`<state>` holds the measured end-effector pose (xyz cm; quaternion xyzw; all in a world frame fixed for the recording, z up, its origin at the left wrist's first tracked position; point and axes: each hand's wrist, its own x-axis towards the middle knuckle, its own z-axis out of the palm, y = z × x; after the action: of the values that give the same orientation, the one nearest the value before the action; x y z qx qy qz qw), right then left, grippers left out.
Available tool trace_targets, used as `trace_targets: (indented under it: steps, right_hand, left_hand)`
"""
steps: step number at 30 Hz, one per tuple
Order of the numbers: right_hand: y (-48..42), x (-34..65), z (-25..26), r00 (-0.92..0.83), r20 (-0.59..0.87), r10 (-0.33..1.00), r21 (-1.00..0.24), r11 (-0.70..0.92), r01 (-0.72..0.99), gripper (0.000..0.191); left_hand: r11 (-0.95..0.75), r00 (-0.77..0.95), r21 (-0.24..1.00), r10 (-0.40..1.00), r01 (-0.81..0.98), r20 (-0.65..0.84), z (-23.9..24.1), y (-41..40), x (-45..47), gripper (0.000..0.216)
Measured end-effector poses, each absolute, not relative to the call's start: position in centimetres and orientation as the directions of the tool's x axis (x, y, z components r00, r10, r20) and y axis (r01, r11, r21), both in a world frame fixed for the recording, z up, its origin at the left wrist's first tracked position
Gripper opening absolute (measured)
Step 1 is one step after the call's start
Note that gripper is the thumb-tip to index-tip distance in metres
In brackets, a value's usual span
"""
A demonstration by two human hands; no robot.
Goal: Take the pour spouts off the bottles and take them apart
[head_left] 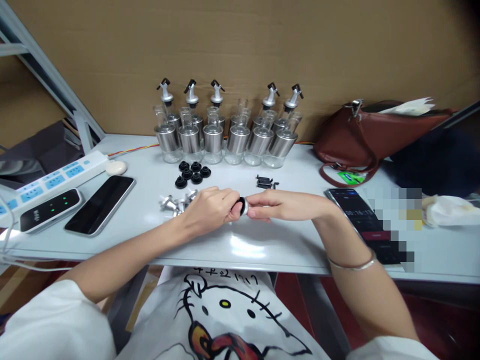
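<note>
My left hand point(210, 205) and my right hand point(279, 205) meet over the middle of the white table point(240, 245). Between their fingertips they pinch a small part: a black rubber ring on a silver piece point(243, 206). Just left of my left hand lie a few loose silver spout pieces point(173, 204). Behind them sit several black rubber stoppers point(192, 173). A few small black clips point(265, 182) lie behind my right hand.
Glass-and-steel dispenser bottles point(225, 135) stand in rows at the back, some with spouts fitted. At the left are a power strip point(56, 176), a dark phone point(100, 204) and a black device point(49, 210). A second phone point(362, 220) and a brown bag point(375, 135) are at the right.
</note>
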<state>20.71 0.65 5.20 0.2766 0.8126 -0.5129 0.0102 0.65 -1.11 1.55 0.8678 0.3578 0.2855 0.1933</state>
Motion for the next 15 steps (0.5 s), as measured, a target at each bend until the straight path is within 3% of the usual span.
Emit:
trace_targets:
  steps: [9,15]
  right_hand:
    - [-0.2,20.2,5.8,-0.849,-0.196,0.491,-0.849,0.349,0.397,0.039]
    - [-0.1,20.6,5.8,-0.851,-0.202,0.484,-0.909,0.232,0.347,0.044]
  left_hand:
    - [-0.76,0.703,0.508,0.614,0.405,0.359,2.8,-0.1,-0.8,0.025]
    - [-0.808,0.764,0.437,0.554,0.395,0.332,3.7,1.0,-1.5,0.041]
